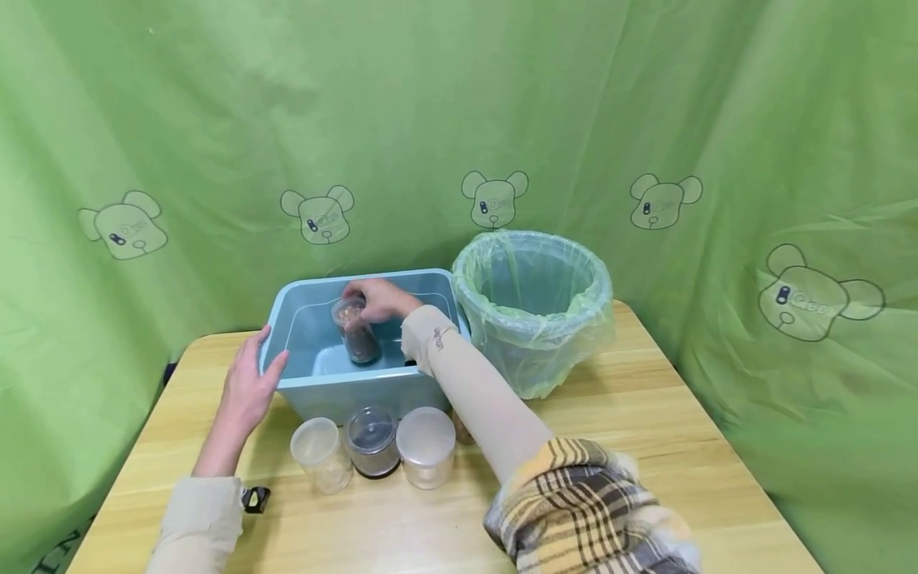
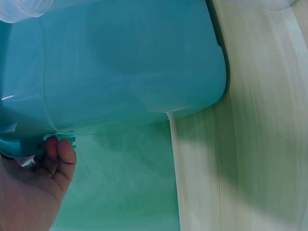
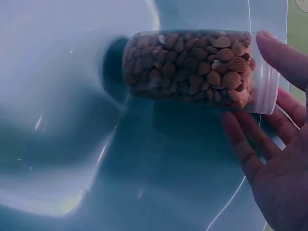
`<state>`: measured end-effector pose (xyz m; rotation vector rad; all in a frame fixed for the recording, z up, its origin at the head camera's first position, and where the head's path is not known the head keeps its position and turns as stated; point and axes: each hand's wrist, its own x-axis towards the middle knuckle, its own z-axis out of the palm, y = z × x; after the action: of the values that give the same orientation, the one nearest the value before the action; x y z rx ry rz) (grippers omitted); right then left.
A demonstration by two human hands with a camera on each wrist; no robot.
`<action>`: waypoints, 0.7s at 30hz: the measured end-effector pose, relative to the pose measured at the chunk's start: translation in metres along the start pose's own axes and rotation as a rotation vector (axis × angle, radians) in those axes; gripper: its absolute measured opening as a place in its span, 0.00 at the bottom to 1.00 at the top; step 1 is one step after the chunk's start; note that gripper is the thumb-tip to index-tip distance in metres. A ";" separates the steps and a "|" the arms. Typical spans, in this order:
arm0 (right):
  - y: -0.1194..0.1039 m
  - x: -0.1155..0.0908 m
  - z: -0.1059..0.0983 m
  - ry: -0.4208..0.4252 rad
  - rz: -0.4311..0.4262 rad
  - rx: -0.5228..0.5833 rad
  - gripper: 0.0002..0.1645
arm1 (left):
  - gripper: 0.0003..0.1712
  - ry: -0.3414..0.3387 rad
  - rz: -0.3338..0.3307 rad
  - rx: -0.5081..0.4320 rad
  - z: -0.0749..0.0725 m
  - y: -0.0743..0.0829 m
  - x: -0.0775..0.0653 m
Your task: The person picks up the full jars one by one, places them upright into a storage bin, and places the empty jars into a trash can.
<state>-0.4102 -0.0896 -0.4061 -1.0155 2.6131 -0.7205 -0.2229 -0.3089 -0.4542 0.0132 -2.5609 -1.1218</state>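
I see the right hand [image 1: 385,300] gripping the jar [image 3: 187,67]; leftward, apart, the left hand [image 1: 249,388] grips the tub [image 1: 330,396].

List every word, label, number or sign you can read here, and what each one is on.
"LN": bottom left of the green curtain, cut off by the picture's edge, so perhaps only part of a word.
Bear drawings on the curtain: small letters, too blurred to read surely.
Pale right sleeve: small dark lettering, unreadable.
Small black object by the left sleeve: a yellowish mark, too small to read.
Held jar: no readable text.
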 end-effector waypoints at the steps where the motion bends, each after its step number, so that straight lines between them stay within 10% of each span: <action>1: 0.001 0.000 0.001 -0.010 0.000 -0.013 0.38 | 0.39 0.003 -0.001 -0.002 0.000 0.000 -0.001; 21: 0.007 0.000 0.008 -0.046 0.050 -0.090 0.41 | 0.38 0.011 -0.004 -0.001 0.001 0.001 -0.001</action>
<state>-0.4110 -0.0880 -0.4161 -0.9754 2.6424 -0.5662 -0.2223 -0.3076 -0.4540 0.0246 -2.5521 -1.1214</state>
